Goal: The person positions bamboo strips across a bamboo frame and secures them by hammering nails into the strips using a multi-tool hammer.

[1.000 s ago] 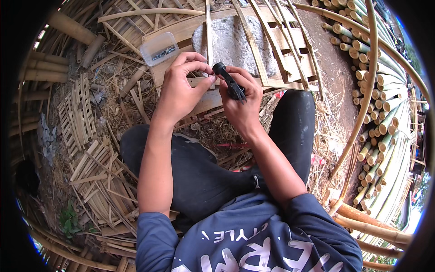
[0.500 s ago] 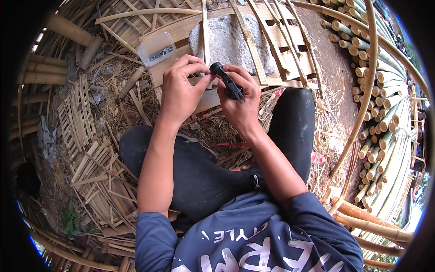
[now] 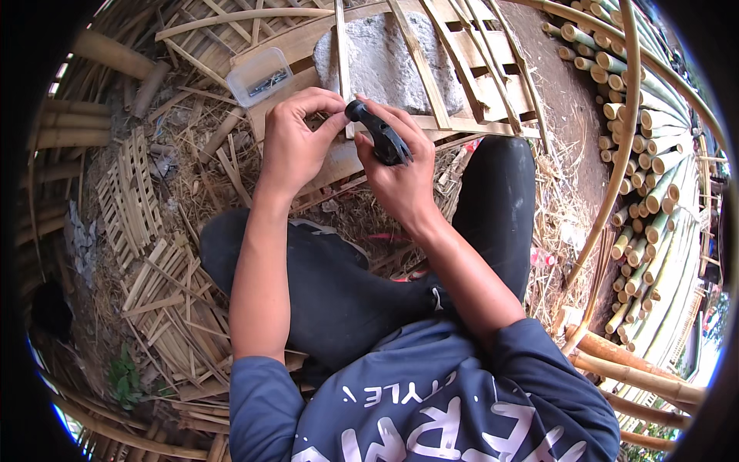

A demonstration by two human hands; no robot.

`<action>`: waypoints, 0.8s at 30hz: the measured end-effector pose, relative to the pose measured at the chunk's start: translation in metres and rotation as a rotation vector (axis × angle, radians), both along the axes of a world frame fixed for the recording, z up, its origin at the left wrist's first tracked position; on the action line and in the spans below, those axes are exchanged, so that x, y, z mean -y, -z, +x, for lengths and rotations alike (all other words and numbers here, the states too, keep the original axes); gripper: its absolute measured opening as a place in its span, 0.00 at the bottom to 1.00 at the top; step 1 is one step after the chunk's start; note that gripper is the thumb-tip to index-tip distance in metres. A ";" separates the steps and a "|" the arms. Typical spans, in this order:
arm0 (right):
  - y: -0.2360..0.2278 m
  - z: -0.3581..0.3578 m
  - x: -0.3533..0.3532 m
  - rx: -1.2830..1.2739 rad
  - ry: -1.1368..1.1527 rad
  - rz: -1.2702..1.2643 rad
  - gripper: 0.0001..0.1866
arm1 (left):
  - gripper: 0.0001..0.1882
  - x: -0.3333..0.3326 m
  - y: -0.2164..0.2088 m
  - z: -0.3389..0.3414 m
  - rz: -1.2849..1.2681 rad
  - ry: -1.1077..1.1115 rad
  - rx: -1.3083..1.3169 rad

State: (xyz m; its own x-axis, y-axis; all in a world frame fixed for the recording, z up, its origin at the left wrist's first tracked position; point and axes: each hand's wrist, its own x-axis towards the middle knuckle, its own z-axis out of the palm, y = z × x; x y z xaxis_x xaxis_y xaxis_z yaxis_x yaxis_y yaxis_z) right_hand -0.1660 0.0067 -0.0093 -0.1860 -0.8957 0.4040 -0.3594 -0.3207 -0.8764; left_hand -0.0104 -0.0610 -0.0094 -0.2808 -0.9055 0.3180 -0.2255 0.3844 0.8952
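Observation:
In my right hand (image 3: 404, 173) is a black claw hammer (image 3: 385, 138), gripped close behind its head, with the round striking face toward my left hand. My left hand (image 3: 295, 142) pinches thumb and forefinger together beside that face; whatever is between them is too small to make out. Both hands are at the near end of a bamboo strip (image 3: 342, 54), where it meets a crosswise strip (image 3: 431, 127). More slats (image 3: 416, 58) run away from me to the right. Beneath the slats lies a flat grey stone slab (image 3: 369, 54) on wooden boards.
A clear plastic box (image 3: 240, 86) holding several nails stands left of the slab. Bamboo scraps (image 3: 165, 300) and a woven panel (image 3: 129, 196) lie at the left. Cut bamboo poles (image 3: 654, 169) are stacked at the right, behind a curved pole (image 3: 633, 100). My bent legs (image 3: 496, 215) frame the work.
Both hands have shifted slightly left, and the hammer has turned so its head sits lower and closer to my left fingertips. The slats have moved a little in view.

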 end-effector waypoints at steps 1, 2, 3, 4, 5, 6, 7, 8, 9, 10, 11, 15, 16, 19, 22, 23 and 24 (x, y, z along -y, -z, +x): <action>0.002 0.000 0.001 0.000 0.005 0.002 0.26 | 0.06 0.000 0.000 0.000 0.002 0.005 0.000; 0.006 0.000 0.001 0.009 0.011 -0.010 0.25 | 0.06 0.001 -0.001 -0.001 0.004 0.009 0.015; 0.009 0.000 0.002 0.019 0.018 -0.022 0.24 | 0.07 0.001 -0.002 -0.001 0.006 0.014 0.029; 0.009 0.001 0.001 0.020 0.024 -0.014 0.24 | 0.07 0.001 -0.001 0.000 0.014 0.019 0.031; 0.007 0.002 0.000 0.040 0.022 0.048 0.23 | 0.07 0.002 0.001 0.001 0.057 0.022 -0.007; 0.005 0.002 0.000 0.061 0.020 0.109 0.22 | 0.08 0.004 0.003 0.002 0.101 0.025 -0.044; 0.004 0.002 0.002 0.048 0.034 0.079 0.21 | 0.09 0.008 0.004 0.003 0.035 0.030 -0.009; 0.004 0.002 0.001 0.049 0.039 0.087 0.21 | 0.09 0.008 0.005 0.004 0.042 0.035 -0.008; 0.005 0.003 0.000 0.052 0.034 0.083 0.21 | 0.09 0.007 0.007 0.005 0.057 0.033 -0.019; 0.005 0.003 0.001 0.055 0.028 0.074 0.21 | 0.09 0.007 0.007 0.005 0.067 0.029 -0.032; 0.004 0.003 0.000 0.048 0.037 0.087 0.21 | 0.09 0.007 0.006 0.004 0.081 0.034 -0.031; 0.008 0.001 0.000 0.035 0.037 0.086 0.21 | 0.07 0.003 0.002 0.003 0.096 0.036 0.014; 0.008 0.002 -0.001 0.044 0.036 0.097 0.21 | 0.07 0.002 0.001 0.002 0.064 0.032 0.026; 0.007 0.001 -0.001 0.046 0.033 0.109 0.21 | 0.07 -0.002 -0.002 -0.001 -0.009 0.009 0.077; 0.005 0.000 -0.002 0.054 0.028 0.117 0.22 | 0.08 -0.003 -0.006 -0.002 -0.079 -0.011 0.142; 0.004 0.000 -0.002 0.068 0.022 0.124 0.22 | 0.08 -0.003 -0.006 -0.002 -0.107 -0.013 0.169; 0.003 -0.001 -0.003 0.068 0.024 0.123 0.22 | 0.08 -0.003 -0.006 -0.003 -0.108 -0.012 0.169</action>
